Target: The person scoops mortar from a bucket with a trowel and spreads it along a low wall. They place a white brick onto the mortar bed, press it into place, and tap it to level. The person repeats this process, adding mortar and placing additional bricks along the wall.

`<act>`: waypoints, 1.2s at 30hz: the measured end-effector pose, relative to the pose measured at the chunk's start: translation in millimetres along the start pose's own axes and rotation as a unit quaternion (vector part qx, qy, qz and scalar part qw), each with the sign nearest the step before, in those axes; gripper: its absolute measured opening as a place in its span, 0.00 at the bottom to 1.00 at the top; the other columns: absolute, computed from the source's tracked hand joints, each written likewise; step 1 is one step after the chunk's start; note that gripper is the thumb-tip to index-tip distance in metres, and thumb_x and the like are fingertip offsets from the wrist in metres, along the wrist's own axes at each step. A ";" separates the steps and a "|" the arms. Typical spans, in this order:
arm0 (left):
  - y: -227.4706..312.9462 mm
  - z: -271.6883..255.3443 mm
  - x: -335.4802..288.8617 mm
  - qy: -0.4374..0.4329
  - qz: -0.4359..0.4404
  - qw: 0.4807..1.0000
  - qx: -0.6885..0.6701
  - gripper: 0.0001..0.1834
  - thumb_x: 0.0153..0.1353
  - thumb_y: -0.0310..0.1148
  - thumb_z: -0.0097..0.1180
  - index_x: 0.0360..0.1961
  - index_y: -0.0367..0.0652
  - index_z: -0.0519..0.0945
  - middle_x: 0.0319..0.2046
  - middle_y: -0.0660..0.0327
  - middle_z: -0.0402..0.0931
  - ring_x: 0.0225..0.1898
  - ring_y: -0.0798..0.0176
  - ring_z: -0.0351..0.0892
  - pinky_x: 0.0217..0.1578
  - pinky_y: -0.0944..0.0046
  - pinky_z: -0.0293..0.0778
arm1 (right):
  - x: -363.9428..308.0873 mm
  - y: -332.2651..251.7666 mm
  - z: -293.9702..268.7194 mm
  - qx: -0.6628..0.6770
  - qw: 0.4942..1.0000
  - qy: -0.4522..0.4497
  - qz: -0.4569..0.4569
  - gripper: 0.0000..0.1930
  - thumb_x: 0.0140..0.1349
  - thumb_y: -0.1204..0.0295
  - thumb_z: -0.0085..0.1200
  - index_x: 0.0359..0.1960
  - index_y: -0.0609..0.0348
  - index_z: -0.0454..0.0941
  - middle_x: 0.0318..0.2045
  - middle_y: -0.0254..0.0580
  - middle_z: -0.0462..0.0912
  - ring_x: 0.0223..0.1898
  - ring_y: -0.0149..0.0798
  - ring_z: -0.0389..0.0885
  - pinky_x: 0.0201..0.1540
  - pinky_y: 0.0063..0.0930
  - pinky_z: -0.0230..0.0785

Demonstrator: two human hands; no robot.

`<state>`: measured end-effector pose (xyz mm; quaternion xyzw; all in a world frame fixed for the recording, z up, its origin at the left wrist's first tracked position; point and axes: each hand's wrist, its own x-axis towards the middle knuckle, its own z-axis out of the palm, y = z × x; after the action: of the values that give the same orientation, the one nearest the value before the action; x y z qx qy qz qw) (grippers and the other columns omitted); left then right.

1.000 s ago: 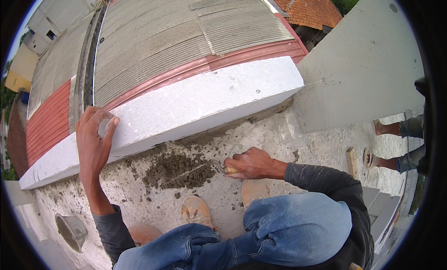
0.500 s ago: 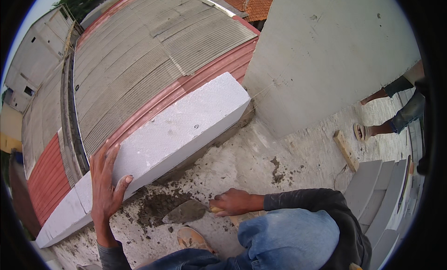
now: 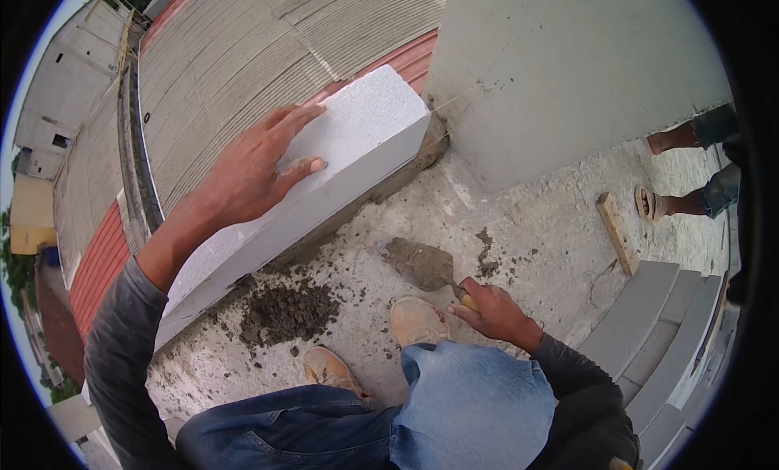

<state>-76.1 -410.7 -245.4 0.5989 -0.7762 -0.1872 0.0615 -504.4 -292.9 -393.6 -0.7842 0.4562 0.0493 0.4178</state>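
My left hand [image 3: 251, 170] lies over the top of a long white lightweight block [image 3: 369, 117], its fingers stretched out and apart. The block rests on a bed of grey mortar along the slab's edge. Lower right of it, my right hand [image 3: 491, 309] is closed round the wooden handle of a trowel [image 3: 420, 263]. The trowel's blade is smeared with mortar and held low over the concrete; whether it touches the floor I cannot tell. A heap of dark wet mortar [image 3: 290, 314] lies on the floor between the block and my shoes.
A grey plastered wall [image 3: 576, 81] stands at the far right, and a taut string runs from it to the block's end. Beyond the block are corrugated roofs [image 3: 235, 89]. To the right are a wooden piece [image 3: 618, 233], stacked grey blocks [image 3: 633, 316] and another person's legs [image 3: 690, 202].
My left hand has slid along the block toward its far right end. The trowel has moved from the mortar heap to the right, away from it.
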 end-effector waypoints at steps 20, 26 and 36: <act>-7.0 41.1 14.3 0.065 0.012 0.997 0.050 0.37 0.77 0.64 0.46 0.80 0.61 0.66 0.79 0.42 0.59 0.80 0.37 0.58 0.76 0.35 0.60 | -11.2 -3.5 -2.4 0.051 0.987 0.137 -0.061 0.21 0.68 0.68 0.59 0.59 0.65 0.72 0.44 0.63 0.83 0.39 0.63 0.86 0.40 0.52 0.79; -9.3 45.0 12.2 0.074 0.016 0.994 0.080 0.37 0.77 0.63 0.45 0.81 0.61 0.65 0.79 0.43 0.58 0.80 0.37 0.58 0.77 0.36 0.59 | 0.4 -2.1 5.1 -0.091 0.953 0.205 -0.205 0.24 0.67 0.59 0.69 0.58 0.57 0.76 0.41 0.48 0.84 0.35 0.46 0.87 0.29 0.38 0.79; 6.0 31.7 11.3 0.057 0.001 0.997 0.052 0.35 0.78 0.59 0.47 0.79 0.56 0.67 0.78 0.42 0.61 0.78 0.36 0.61 0.76 0.36 0.61 | 18.2 4.1 -3.9 -0.176 0.971 0.094 -0.133 0.22 0.72 0.55 0.60 0.62 0.48 0.73 0.30 0.49 0.84 0.25 0.50 0.87 0.24 0.43 0.78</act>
<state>-94.8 -413.3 -273.9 0.6100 -0.7808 -0.1122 0.0753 -498.2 -308.9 -401.9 -0.9003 0.3690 -0.0012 0.2307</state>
